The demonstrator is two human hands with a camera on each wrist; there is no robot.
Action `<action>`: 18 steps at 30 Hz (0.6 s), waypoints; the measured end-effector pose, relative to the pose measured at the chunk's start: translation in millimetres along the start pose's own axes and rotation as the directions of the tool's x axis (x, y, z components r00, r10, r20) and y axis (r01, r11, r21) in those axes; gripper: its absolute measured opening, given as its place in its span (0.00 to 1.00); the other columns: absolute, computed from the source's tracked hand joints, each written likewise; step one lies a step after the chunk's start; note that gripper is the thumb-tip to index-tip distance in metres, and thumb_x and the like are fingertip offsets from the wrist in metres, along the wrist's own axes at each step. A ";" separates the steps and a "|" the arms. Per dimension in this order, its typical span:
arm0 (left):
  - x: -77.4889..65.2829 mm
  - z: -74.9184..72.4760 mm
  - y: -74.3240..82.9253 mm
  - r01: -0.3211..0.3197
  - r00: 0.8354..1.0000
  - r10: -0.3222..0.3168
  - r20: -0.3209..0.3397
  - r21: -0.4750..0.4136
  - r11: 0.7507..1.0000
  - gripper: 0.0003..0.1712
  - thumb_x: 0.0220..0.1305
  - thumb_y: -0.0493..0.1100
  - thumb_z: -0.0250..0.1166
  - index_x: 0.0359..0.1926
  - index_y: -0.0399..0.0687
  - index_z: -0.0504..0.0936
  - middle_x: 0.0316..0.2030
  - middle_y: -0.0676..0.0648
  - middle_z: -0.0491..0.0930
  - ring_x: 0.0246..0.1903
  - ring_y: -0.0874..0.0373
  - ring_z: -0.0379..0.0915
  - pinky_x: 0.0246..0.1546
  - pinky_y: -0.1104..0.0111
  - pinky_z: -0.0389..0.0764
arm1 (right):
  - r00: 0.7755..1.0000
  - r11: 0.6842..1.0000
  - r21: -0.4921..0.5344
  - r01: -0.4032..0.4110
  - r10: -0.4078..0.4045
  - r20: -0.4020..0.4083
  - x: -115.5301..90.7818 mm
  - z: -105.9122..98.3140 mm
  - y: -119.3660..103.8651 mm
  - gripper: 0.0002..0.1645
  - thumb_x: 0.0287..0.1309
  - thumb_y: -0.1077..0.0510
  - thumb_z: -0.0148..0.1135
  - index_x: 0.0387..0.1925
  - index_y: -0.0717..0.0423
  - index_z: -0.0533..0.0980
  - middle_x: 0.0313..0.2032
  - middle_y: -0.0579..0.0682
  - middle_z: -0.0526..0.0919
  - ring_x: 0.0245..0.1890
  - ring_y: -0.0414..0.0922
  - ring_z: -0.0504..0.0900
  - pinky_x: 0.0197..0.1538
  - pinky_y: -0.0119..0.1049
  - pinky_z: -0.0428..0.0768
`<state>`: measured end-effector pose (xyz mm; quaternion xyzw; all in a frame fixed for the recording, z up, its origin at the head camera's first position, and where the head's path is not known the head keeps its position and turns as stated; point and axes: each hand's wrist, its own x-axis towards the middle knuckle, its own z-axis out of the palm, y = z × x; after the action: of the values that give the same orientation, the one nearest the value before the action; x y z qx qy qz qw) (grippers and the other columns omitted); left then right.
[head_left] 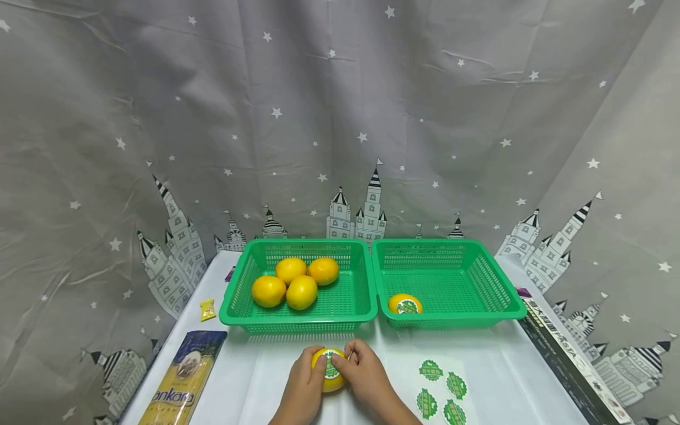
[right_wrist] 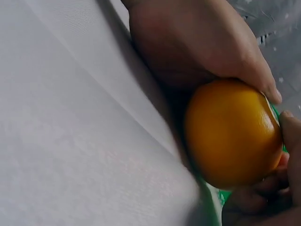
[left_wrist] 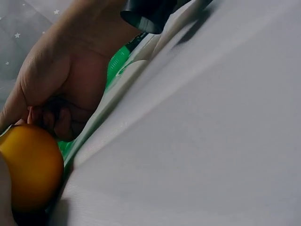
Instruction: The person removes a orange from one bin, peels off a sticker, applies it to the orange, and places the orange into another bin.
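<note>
Near the table's front edge, both hands are on an orange (head_left: 333, 385) with a round green-and-white sticker (head_left: 330, 364) on its upper face. My left hand (head_left: 304, 381) grips the fruit from the left, its thumb on the sticker's edge. On the other side my right hand (head_left: 368, 375) has its thumb on the sticker and its fingers curled against the fruit. In the right wrist view, the left hand (right_wrist: 197, 42) lies over the orange (right_wrist: 230, 136). The left wrist view shows the right hand's curled fingers (left_wrist: 61, 123) by the fruit.
Several oranges (head_left: 301, 292) lie in the left green basket (head_left: 347, 301). One stickered orange (head_left: 405, 303) is in the right basket (head_left: 451, 289). Several stickers (head_left: 427, 404) lie front right. A pasta packet (head_left: 177, 378) and yellow sachet (head_left: 207, 309) lie left; a long black box (head_left: 571, 360) lies right.
</note>
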<state>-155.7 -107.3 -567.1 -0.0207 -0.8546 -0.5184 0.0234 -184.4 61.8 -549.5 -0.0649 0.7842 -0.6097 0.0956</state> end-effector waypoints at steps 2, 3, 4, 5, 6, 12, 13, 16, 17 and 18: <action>-0.4 -0.1 -0.5 -0.012 1.000 0.012 -0.011 0.006 1.000 0.30 0.86 0.57 0.40 0.68 0.39 0.72 0.60 0.40 0.78 0.63 0.43 0.74 0.65 0.40 0.73 | 1.000 1.000 0.006 0.002 -0.002 0.012 2.3 0.3 3.9 0.20 0.65 0.46 0.71 0.36 0.54 0.72 0.21 0.42 0.65 0.22 0.37 0.64 0.24 0.27 0.63; -0.6 -0.8 -1.1 -0.015 1.000 0.015 -0.018 0.010 1.000 0.32 0.86 0.57 0.38 0.69 0.40 0.73 0.61 0.39 0.79 0.65 0.41 0.73 0.66 0.38 0.71 | 1.000 1.000 0.009 0.005 -0.005 0.023 3.4 -0.1 5.4 0.19 0.67 0.46 0.70 0.36 0.53 0.72 0.22 0.42 0.65 0.22 0.37 0.64 0.24 0.27 0.64; -0.4 -1.3 -1.6 -0.010 1.000 0.011 -0.024 0.011 1.000 0.32 0.86 0.57 0.37 0.70 0.41 0.73 0.62 0.39 0.79 0.66 0.41 0.72 0.68 0.38 0.69 | 0.999 1.000 0.015 0.003 -0.004 0.035 3.9 -1.1 7.0 0.18 0.68 0.46 0.69 0.37 0.53 0.72 0.23 0.42 0.66 0.23 0.38 0.65 0.24 0.27 0.64; -0.2 -1.9 -2.4 -0.006 1.000 0.006 -0.028 0.011 1.000 0.33 0.86 0.58 0.36 0.71 0.42 0.74 0.63 0.40 0.79 0.67 0.40 0.72 0.68 0.38 0.69 | 0.999 1.000 0.024 0.004 -0.005 0.049 4.4 -2.2 8.9 0.17 0.69 0.46 0.68 0.38 0.53 0.72 0.23 0.42 0.66 0.24 0.38 0.65 0.25 0.27 0.65; -0.2 -2.5 -3.2 0.002 0.999 -0.002 -0.033 0.009 1.000 0.34 0.86 0.58 0.36 0.71 0.42 0.75 0.63 0.40 0.79 0.67 0.40 0.72 0.69 0.38 0.69 | 0.998 1.000 0.028 0.009 -0.011 0.064 4.5 -3.4 10.7 0.16 0.70 0.47 0.66 0.38 0.53 0.72 0.24 0.43 0.67 0.24 0.38 0.66 0.25 0.27 0.66; 0.6 -5.6 -2.0 0.062 0.998 -0.063 -0.013 -0.038 0.997 0.30 0.86 0.58 0.42 0.67 0.45 0.79 0.62 0.44 0.81 0.66 0.44 0.75 0.67 0.42 0.74 | 0.990 0.998 0.012 0.067 -0.068 0.122 3.6 -8.3 17.0 0.23 0.60 0.48 0.76 0.41 0.55 0.71 0.24 0.43 0.65 0.23 0.36 0.64 0.26 0.27 0.65; 1.6 -6.4 -1.3 0.067 0.998 -0.067 0.005 -0.054 0.996 0.29 0.86 0.57 0.42 0.65 0.45 0.79 0.61 0.45 0.82 0.63 0.45 0.76 0.65 0.44 0.76 | 0.989 0.997 -0.009 0.083 -0.081 0.124 3.7 -8.1 17.1 0.26 0.56 0.47 0.79 0.40 0.54 0.70 0.24 0.42 0.63 0.23 0.36 0.62 0.26 0.27 0.64; 3.9 -9.1 1.1 0.076 0.996 -0.071 0.051 -0.097 0.992 0.26 0.86 0.55 0.41 0.61 0.44 0.78 0.54 0.48 0.82 0.53 0.53 0.78 0.54 0.59 0.80 | 0.981 0.979 -0.125 0.161 -0.145 0.127 4.3 -5.6 17.2 0.32 0.49 0.43 0.83 0.38 0.51 0.68 0.24 0.41 0.62 0.24 0.34 0.62 0.27 0.26 0.64; 4.4 -10.1 1.9 0.065 0.997 -0.060 0.056 -0.103 0.992 0.25 0.86 0.54 0.42 0.59 0.43 0.77 0.52 0.47 0.82 0.49 0.54 0.77 0.50 0.64 0.79 | 0.978 0.971 -0.153 0.183 -0.163 0.133 4.4 -4.5 17.2 0.33 0.49 0.42 0.83 0.38 0.50 0.67 0.25 0.40 0.63 0.25 0.34 0.63 0.27 0.26 0.64; 4.8 -11.0 2.7 0.059 0.997 -0.053 0.061 -0.109 0.992 0.23 0.86 0.54 0.42 0.58 0.42 0.76 0.50 0.46 0.81 0.47 0.56 0.76 0.46 0.67 0.78 | 0.973 0.964 -0.169 0.203 -0.180 0.141 4.3 -3.5 16.8 0.33 0.49 0.41 0.83 0.37 0.49 0.67 0.25 0.40 0.64 0.25 0.33 0.64 0.27 0.26 0.65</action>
<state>-160.1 -115.8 -559.3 -0.0132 -0.8252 -0.5644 -0.0172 -189.1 68.3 -565.3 -0.1870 0.8192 -0.5364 0.0785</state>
